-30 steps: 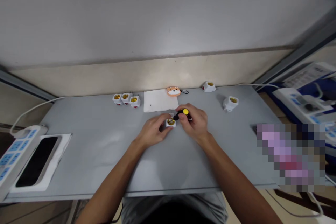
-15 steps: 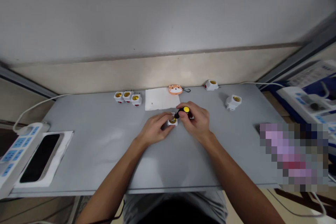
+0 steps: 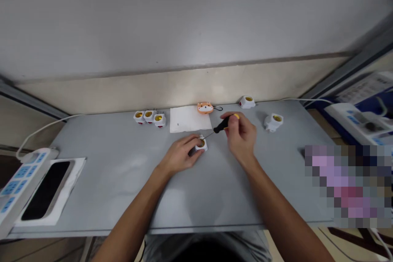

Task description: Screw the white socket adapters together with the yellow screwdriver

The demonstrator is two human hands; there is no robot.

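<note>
While the left hand point(image 3: 181, 153) pinches a white lamp socket point(image 3: 202, 146) against the grey table point(image 3: 123, 184), thumb on its near side and fingertips by the rim, the right hand point(image 3: 244, 137), at nearly three o'clock from that socket, has its fingers closed around a screwdriver point(image 3: 222, 125) whose thin shaft slants down toward eight o'clock. The grip on the socket covers only one side, so a sideways push could well swivel it or tip it; the shaft enters at such a low slant that the tip may skid off and jab the left fingertips near the rim. Whether the tip touches anything inside cannot be told, as fingers and shadow hide part of the opening. At eleven o'clock a dark speck point(image 3: 177, 124) lies on the white paper point(image 3: 192, 120), too small to identify; a stray sleeve could sweep it away. Farther off, three more sockets point(image 3: 159, 120) crowd together at ten o'clock, overlapping one another, and an orange case point(image 3: 205, 108) sits at twelve, before the wall point(image 3: 123, 90).
</note>
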